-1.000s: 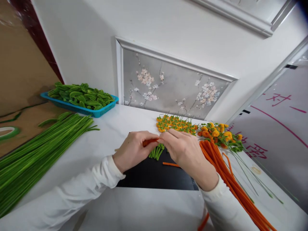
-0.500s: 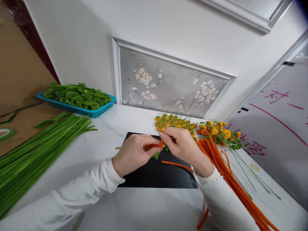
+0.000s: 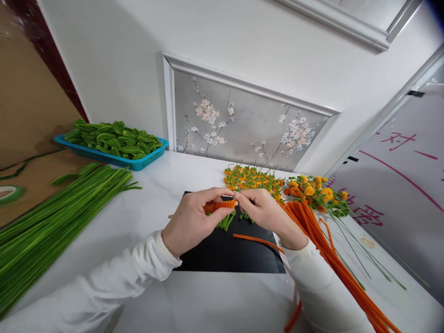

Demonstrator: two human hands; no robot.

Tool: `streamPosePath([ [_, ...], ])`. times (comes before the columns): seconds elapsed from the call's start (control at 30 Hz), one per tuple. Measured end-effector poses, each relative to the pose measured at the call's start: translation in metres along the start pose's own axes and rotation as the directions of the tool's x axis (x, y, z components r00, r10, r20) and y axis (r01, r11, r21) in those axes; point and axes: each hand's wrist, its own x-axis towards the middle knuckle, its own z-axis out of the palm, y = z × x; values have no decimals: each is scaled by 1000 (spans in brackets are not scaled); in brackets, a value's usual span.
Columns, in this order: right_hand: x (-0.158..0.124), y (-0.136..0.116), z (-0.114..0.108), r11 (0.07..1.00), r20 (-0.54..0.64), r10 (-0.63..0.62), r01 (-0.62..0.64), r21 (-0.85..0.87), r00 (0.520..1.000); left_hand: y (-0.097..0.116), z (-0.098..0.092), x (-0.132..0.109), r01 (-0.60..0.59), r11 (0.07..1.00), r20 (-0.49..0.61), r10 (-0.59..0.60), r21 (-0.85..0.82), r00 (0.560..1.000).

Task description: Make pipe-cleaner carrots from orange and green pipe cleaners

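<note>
My left hand [image 3: 194, 219] and my right hand [image 3: 265, 212] meet over a black mat [image 3: 225, 252] on the white table [image 3: 159, 194]. Between their pinched fingers lies a short coil of orange pipe cleaner [image 3: 219, 205], wound round a thin stick whose tip pokes out left of my left hand. My left hand grips the coil's left end; my right thumb and forefinger pinch its right end. Short green pipe cleaner pieces [image 3: 226, 221] lie on the mat under the coil. A loose orange pipe cleaner [image 3: 258, 240] lies on the mat beneath my right wrist.
A sheaf of long green pipe cleaners [image 3: 52, 217] lies at left, and a blue basket [image 3: 138, 163] of green leaf shapes behind it. Orange-and-green small flowers [image 3: 253, 178], yellow flower stems [image 3: 314, 189] and long orange pipe cleaners [image 3: 333, 259] lie at right. The wall stands close behind.
The orange coil between my fingers has grown longer and now shows plainly. My right hand has turned and drawn slightly right; my left hand has stayed in place.
</note>
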Motion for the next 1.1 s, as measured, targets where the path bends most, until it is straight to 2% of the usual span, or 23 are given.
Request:
streamPosePath([
  [0.17,-1,-1,0,994,34,10,-14,108,999,-1,-3,2,4,992,7,-3,-125,1000],
  [0.27,-3,-5,-2,991,58,-29,21,132,998,-3,-5,7,101,964,-4,-105,-245,994],
  [0.37,-5,-8,-5,995,60,-79,76,59,995,-5,-7,11,201,916,2,-214,-347,977],
  [0.57,-5,-5,-4,984,-107,-157,147,-98,982,0,-9,13,370,812,77,-378,-452,923],
  [0.63,-3,-2,-1,974,-129,-197,178,-141,972,2,-9,13,400,787,98,-403,-469,910],
  [0.8,-4,-3,8,951,-128,-222,186,-247,967,-6,-7,13,388,805,109,-382,-450,918],
  [1.1,-7,-14,10,912,-89,-194,146,-382,977,-22,-5,13,194,947,13,-198,-255,980],
])
